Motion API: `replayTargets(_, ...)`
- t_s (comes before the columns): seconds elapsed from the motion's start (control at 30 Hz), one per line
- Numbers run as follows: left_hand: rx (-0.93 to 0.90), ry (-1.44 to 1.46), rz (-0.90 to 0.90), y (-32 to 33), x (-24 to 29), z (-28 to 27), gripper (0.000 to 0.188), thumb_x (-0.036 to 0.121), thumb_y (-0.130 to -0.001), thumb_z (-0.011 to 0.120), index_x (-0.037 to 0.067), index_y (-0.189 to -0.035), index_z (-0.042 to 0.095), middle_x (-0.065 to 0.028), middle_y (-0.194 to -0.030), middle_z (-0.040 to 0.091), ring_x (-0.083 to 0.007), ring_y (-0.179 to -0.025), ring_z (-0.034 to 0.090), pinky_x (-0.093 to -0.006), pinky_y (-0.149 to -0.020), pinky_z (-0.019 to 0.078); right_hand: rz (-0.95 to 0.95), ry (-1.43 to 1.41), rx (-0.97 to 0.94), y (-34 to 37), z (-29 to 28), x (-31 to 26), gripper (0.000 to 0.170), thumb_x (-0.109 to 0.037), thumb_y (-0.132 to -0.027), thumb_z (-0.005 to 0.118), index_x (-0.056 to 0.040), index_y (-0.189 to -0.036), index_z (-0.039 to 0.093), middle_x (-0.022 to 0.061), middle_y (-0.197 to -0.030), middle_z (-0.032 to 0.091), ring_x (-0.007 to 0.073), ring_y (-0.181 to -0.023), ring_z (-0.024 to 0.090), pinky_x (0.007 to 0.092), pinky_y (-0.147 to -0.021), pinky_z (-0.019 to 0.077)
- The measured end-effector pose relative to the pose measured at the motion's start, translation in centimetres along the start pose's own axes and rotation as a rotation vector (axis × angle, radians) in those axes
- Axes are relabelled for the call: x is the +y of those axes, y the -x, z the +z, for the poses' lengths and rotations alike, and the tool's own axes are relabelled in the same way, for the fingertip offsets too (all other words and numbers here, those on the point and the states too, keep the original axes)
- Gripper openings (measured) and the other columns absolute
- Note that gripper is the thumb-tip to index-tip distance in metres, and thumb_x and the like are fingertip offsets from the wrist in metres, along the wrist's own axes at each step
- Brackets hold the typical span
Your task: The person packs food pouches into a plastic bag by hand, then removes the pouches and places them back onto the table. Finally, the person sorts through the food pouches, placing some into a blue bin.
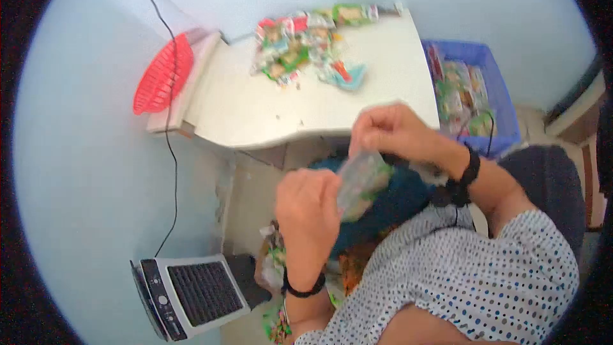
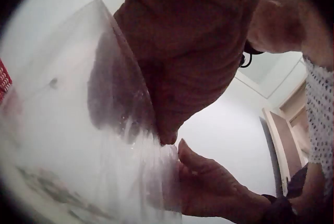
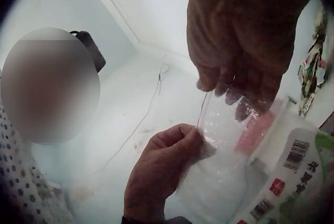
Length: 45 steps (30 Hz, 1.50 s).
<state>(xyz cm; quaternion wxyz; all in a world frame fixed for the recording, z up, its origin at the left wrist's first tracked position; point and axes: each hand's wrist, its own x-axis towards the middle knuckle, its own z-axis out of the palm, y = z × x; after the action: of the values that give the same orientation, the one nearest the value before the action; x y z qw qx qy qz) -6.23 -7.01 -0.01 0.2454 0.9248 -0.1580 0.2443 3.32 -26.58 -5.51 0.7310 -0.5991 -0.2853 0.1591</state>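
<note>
A clear plastic bag (image 1: pixel 359 182) with printed green patches is stretched between my two hands, above my lap. My left hand (image 1: pixel 310 207) pinches one side of its edge, thumb against curled fingers. The right hand (image 1: pixel 396 131) grips the opposite side, nearer the table. In the right wrist view the right hand's fingers (image 3: pixel 245 104) show through the film, while the left hand (image 3: pixel 162 166) pinches the edge below. Barcodes and red and green print mark the bag's lower part. In the left wrist view the film (image 2: pixel 68 109) spreads out beside the left hand.
Several colourful packets (image 1: pixel 290 48) lie toward the back of the white table (image 1: pixel 242 108). A red basket (image 1: pixel 165 76) leans at its left. The blue crate (image 1: pixel 504 96) at the right holds more packets. An air cooler (image 1: pixel 201 291) stands lower left, its black cord running up the wall.
</note>
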Motion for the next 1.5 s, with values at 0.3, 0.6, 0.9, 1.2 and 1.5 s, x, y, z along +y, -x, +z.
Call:
replayTargets(0.3, -0.099, 0.031, -0.048, 0.9, -0.1, -1.7, 0.009, 0.014, -0.081, 0.068, 0.005, -0.08, 0.067, -0.0143, -0.077, 0.064, -0.034, -0.074, 0.06, -0.0427, -0.067, 0.0464, -0.008, 0.055, -0.051, 0.5, 1.1, -1.7, 0.012, -0.011, -0.089, 0.068, 0.0007, -0.086, 0.07, 0.0039, -0.085, 0.069, 0.009, -0.08, 0.061, 0.0258, -0.074, 0.0493)
replayTargets(0.6, -0.117, 0.096, -0.198, 4.2, -3.5, -6.6, 0.014, 0.016, -0.08, 0.072, 0.004, -0.082, 0.067, -0.0132, -0.078, 0.064, -0.0337, -0.075, 0.06, -0.042, -0.067, 0.0464, 0.059, 0.008, -0.03, 1.2, 1.0, -2.3, 0.016, -0.013, -0.091, 0.065, 0.0019, -0.088, 0.071, 0.0083, -0.083, 0.071, 0.0134, -0.079, 0.065, 0.029, -0.073, 0.0522)
replayTargets(0.9, 0.105, 0.009, -0.003, 2.3, 0.8, -3.1, 0.016, 0.014, -0.079, 0.072, 0.003, -0.087, 0.064, -0.0146, -0.083, 0.061, -0.0355, -0.081, 0.058, -0.0437, -0.072, 0.0454, 0.017, 0.09, -0.018, 2.1, 2.0, -2.3, 0.015, -0.014, -0.09, 0.067, 0.0011, -0.086, 0.07, 0.0036, -0.08, 0.069, 0.0082, -0.075, 0.062, 0.0249, -0.07, 0.0504)
replayTargets(1.2, 0.07, 0.073, -0.014, 3.9, 2.1, -2.1, 0.006, 0.008, -0.081, 0.069, 0.003, -0.082, 0.066, -0.0145, -0.076, 0.063, -0.0332, -0.071, 0.06, -0.0402, -0.065, 0.0472, -0.117, 0.266, -0.154, 3.6, 2.5, -1.2, 0.041, -0.023, -0.079, 0.079, -0.0013, -0.111, 0.067, 0.0098, -0.106, 0.07, 0.017, -0.097, 0.065, 0.0326, -0.085, 0.0508)
replayTargets(1.5, 0.021, 0.262, -0.16, 4.4, -1.4, -1.4, 0.011, 0.009, -0.085, 0.067, -0.001, -0.085, 0.065, -0.0098, -0.07, 0.061, -0.0203, -0.061, 0.056, -0.0341, -0.059, 0.0443, 0.077, 0.369, -0.43, 5.5, 1.2, 4.2, 0.029, -0.006, -0.076, 0.074, -0.0001, -0.103, 0.068, 0.0098, -0.094, 0.072, 0.0146, -0.084, 0.066, 0.0298, -0.077, 0.0516)
